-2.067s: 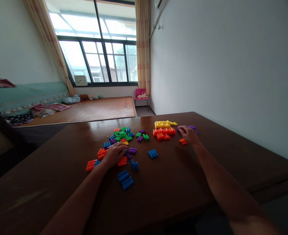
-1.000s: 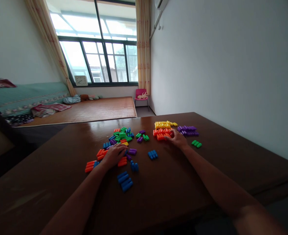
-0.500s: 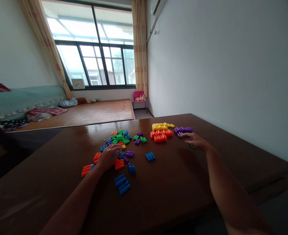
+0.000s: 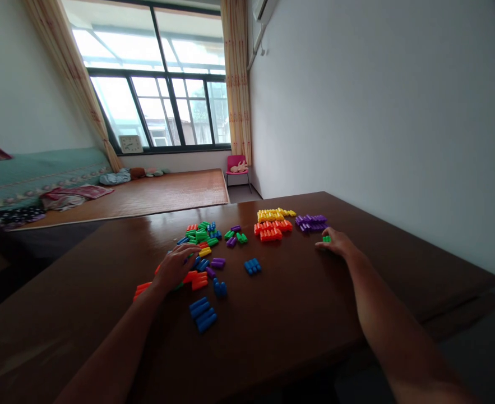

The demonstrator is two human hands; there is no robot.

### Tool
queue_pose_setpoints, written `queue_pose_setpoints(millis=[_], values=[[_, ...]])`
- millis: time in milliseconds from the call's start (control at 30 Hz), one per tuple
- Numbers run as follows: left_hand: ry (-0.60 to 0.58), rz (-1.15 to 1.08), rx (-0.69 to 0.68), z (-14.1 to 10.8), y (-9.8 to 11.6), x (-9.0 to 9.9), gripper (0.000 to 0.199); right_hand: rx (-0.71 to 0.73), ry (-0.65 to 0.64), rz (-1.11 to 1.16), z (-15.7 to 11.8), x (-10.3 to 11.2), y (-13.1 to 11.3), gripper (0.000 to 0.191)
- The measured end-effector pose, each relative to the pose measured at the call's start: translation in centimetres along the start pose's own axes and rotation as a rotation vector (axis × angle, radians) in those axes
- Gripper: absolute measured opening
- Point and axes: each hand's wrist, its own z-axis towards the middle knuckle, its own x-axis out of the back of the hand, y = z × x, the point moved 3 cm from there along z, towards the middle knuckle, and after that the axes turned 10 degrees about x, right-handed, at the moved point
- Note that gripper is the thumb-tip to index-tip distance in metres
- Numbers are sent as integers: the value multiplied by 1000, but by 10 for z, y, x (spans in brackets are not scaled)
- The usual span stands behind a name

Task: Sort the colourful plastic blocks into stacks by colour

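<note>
Small peg-shaped plastic blocks lie on the dark wooden table (image 4: 281, 314). My left hand (image 4: 177, 266) rests over the left side of a mixed pile, fingers stretched out and loosely bent, beside a yellow block (image 4: 205, 252). Orange blocks (image 4: 199, 280) show just right of its wrist; what lies under the palm is hidden. On the right, my right hand (image 4: 338, 242) has thumb and fingers around a green block (image 4: 327, 239), close to the table surface. Just beyond that hand sit purple blocks (image 4: 311, 223) in joined rows.
Rows of yellow blocks (image 4: 272, 215) and orange blocks (image 4: 270, 230) lie left of the purple ones. Joined blue blocks (image 4: 253, 266) lie mid-table, with more blue blocks (image 4: 203, 314) nearer me. A white wall (image 4: 382, 112) runs along the right side.
My right hand has drawn back slightly from the purple rows and closed around the green block. My left hand stays over the pile, shifted slightly. The view has moved a little.
</note>
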Motion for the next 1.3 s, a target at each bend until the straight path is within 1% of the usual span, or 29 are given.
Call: queue_pose_setpoints(millis=[67,200,267,333,400,433,500,567,633,733,833,933,1033,1067,1133,1200,1233,1300], values=[[9,4,-6,1,0,2,31,18,17,-24,3,-3,2,41],[57,9,2,2,-4,7,31,-17,44,49,3,-1,21,55],[93,10,17,2,-9,10,31,-56,48,66,2,2,30,58],[124,20,37,2,-14,13,31,-119,26,53,1,5,37,56],[150,40,53,2,-17,16,30,-163,-13,37,1,4,38,51],[161,52,59,2,-19,18,30,-147,-29,45,1,3,36,47],[173,74,66,3,-20,20,31,-40,-54,109,3,0,29,42],[174,94,70,3,-21,22,32,105,-94,223,4,-4,21,47],[168,114,73,3,-25,21,33,200,-148,327,4,-6,14,56],[168,123,84,1,-33,19,34,256,-200,379,2,-3,8,62],[163,113,100,0,-39,16,33,274,-221,342,0,3,8,60],[165,97,129,-3,-37,15,32,250,-224,260,0,2,15,55],[169,79,180,-4,-34,19,33,218,-175,138,7,-4,24,50],[173,67,208,-4,-35,20,32,215,-134,95,11,-6,24,49],[197,34,300,-3,-41,24,32,232,-10,39,17,-7,18,52],[202,1,416,-2,-48,26,33,267,129,56,19,-5,1,55],[185,-5,472,-1,-51,25,35,288,181,87,18,-4,-11,54],[105,13,536,4,-53,20,38,331,228,146,13,-5,-39,49]])
